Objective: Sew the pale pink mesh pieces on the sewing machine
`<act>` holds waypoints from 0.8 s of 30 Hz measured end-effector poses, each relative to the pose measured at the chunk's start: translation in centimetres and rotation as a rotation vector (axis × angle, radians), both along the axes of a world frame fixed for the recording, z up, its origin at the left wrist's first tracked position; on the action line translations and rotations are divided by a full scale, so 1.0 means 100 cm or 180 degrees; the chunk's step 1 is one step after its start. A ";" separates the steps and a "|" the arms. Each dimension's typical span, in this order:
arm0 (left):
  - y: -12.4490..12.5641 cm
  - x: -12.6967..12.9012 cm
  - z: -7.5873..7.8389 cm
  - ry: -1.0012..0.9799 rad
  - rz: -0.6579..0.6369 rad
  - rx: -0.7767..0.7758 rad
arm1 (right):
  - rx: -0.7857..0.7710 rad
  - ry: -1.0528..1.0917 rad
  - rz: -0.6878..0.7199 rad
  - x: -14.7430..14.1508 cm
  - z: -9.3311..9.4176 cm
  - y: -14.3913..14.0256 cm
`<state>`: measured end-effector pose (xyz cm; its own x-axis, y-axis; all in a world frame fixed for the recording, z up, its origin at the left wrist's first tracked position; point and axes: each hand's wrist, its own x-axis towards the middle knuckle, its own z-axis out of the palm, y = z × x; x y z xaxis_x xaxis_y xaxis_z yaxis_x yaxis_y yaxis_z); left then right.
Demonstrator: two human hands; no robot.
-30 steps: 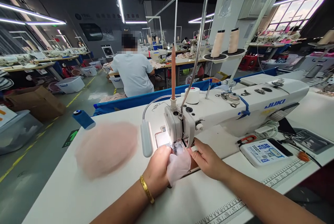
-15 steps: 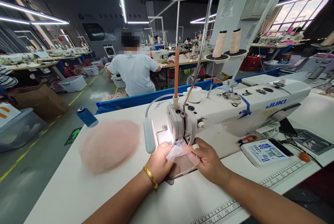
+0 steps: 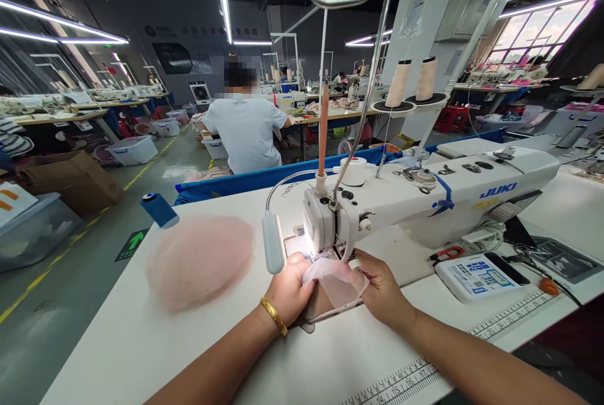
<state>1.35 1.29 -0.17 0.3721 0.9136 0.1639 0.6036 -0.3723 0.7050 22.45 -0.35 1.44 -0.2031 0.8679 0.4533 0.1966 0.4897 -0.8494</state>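
Your worktop (image 3: pixel 141 342) fills the lower view, and the sewing machine (image 3: pixel 425 194) is the landmark on it. Left of the machine lies a pink heap of cut pieces (image 3: pixel 201 260), with a blue spool (image 3: pixel 159 210) beyond it. Right of the machine's base sit a control panel (image 3: pixel 474 274) and red-handled snips (image 3: pixel 446 253). Behind the machine, a person in a pale shirt (image 3: pixel 248 131) works at another bench.

Under the machine's needle end lies the sheer pink fabric (image 3: pixel 337 279), lit by the lamp (image 3: pixel 272 249) at the machine's left. Your left hand (image 3: pixel 290 288) has its fingers curled shut on the fabric's left edge; your right hand (image 3: pixel 380 288) pinches the right edge between thumb and fingers.

Over the last second the fabric has gone from hanging bunched in front of the needle to lying spread flatter beneath it, and both hands have closed in toward the machine's foot. Judging by that, the piece is now positioned for a seam. Whether the foot is down on it, you cannot tell.
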 end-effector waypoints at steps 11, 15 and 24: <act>-0.003 0.005 -0.003 -0.0360 -0.0039 -0.0258 | -0.0485 0.0284 0.0017 0.003 -0.008 0.005; -0.009 0.006 0.003 -0.0703 -0.0058 -0.0339 | -0.0366 0.0072 0.0079 0.004 -0.006 0.003; -0.030 0.002 0.008 -0.0136 -0.0510 0.1063 | 0.0850 -0.1722 0.0804 0.018 0.007 -0.001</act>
